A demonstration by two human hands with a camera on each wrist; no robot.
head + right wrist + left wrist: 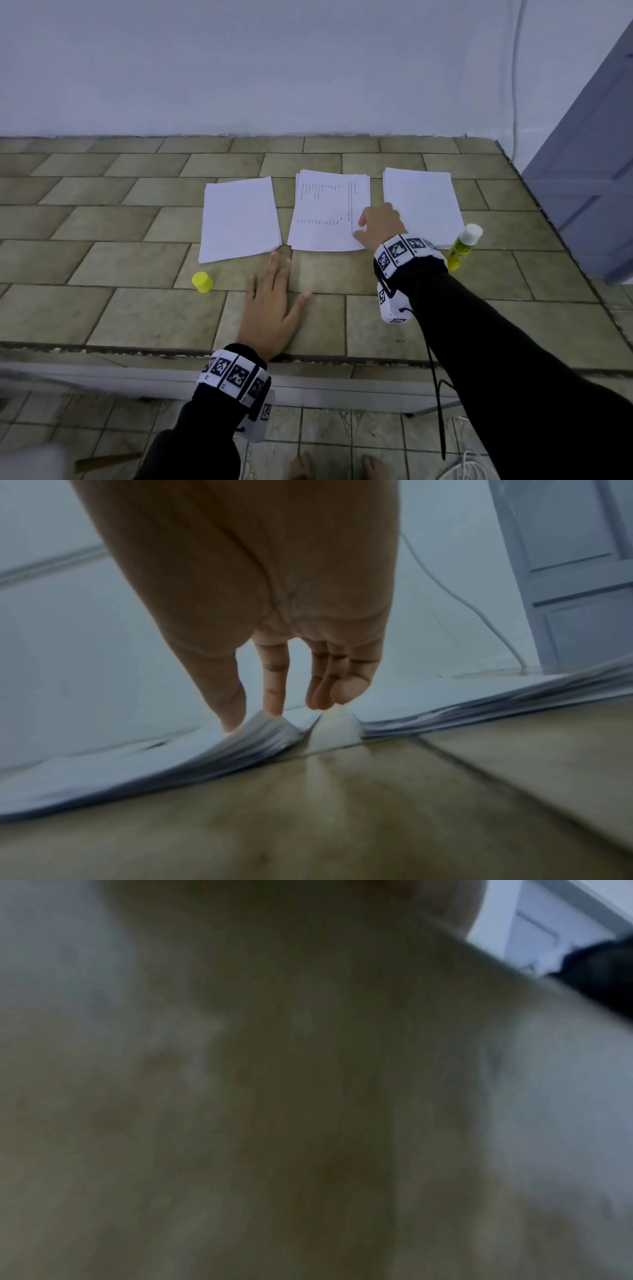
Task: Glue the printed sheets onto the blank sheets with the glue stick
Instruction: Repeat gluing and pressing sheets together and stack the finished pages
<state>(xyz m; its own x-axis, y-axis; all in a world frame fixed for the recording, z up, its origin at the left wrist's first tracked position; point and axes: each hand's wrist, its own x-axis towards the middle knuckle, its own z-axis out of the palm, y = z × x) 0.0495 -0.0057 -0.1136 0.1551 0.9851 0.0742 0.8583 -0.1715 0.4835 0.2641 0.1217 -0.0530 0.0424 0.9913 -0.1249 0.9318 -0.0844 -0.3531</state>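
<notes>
A stack of printed sheets (325,212) lies in the middle of the tiled table (137,308), with a blank stack (239,219) to its left and another blank stack (421,202) to its right. My right hand (376,226) is at the printed stack's near right corner. In the right wrist view, thumb and forefinger (274,691) pinch that corner of the printed stack (171,756) and it curls up. My left hand (274,301) lies flat on the table, holding nothing. The uncapped glue stick (464,248) stands behind my right wrist. The left wrist view is a dark blur.
The yellow glue cap (202,282) sits on the table left of my left hand. A white wall runs behind the table and a grey-blue door (589,154) stands at the right. The table's near edge is just under my left wrist.
</notes>
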